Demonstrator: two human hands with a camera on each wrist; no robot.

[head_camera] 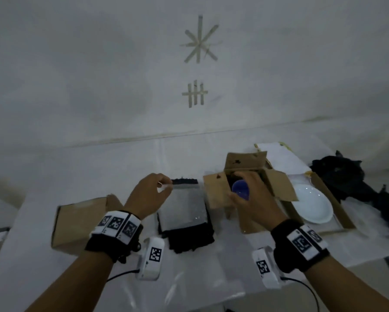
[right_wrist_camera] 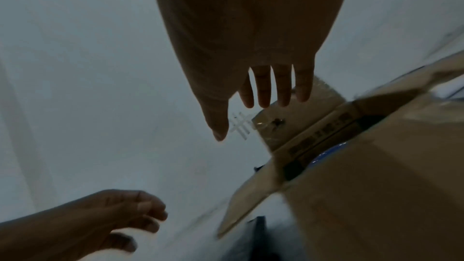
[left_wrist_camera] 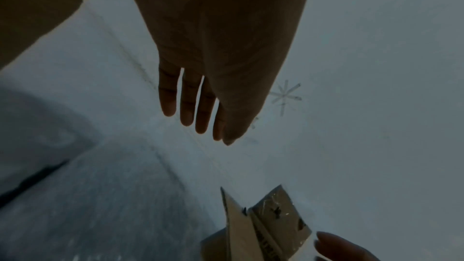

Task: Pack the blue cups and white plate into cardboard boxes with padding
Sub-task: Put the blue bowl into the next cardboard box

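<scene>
Right hand's fingers are hanging straight with small gaps between them, not wrapping anything. In the wrist view there's nothing in the palm. The right hand is hovering over the open cardboard box, and the blue cup is sitting down inside it, peeking out between thumb and fingers. I can't tell whether the fingertips are touching the cup or just above it.

Left fingers are looking straight and close together in the left wrist view and loosely curled in the other two. Either way they're gripping nothing that I can make out. The left hand is floating at the far left corner of the bubble wrap sheet, which is lying on black foam at 9 o'clock from the open box.

So I'm reading this as the cup step being nearly done — cup in, padding on top not yet. The next move is probably calling for the left hand to pinch that bubble wrap corner and bring it over to the box.

Further out, the white plate is resting in a shallow box at 3 o'clock from the open one, with a black padding pile beyond it at about 1 o'clock. A closed box is sitting far out at 9. I'm only seeing one cup.
</scene>
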